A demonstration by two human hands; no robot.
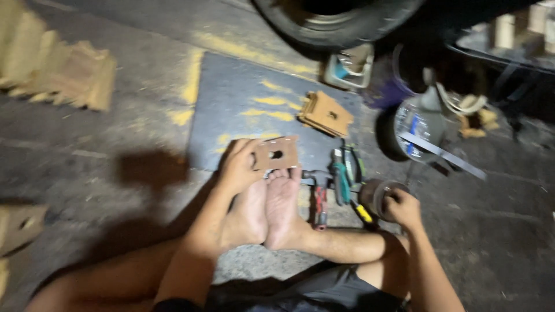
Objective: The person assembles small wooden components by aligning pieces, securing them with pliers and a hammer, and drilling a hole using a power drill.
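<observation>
My left hand (238,166) grips a small brown square plate with a round hole (276,153), holding it just above my bare feet (267,211). My right hand (403,209) is closed on a dark roll of tape (376,196) at the right, close to the ground. Between the two hands lie a red-handled hammer (318,199) and green-handled pliers (342,176) on the dark mat.
A stack of similar brown plates (325,113) lies on the dark mat (243,104) ahead. A tyre (335,23) looms at the top. A round jug-like container (417,124) stands right. Wooden blocks (63,72) sit far left, another brown piece (20,225) at the left edge.
</observation>
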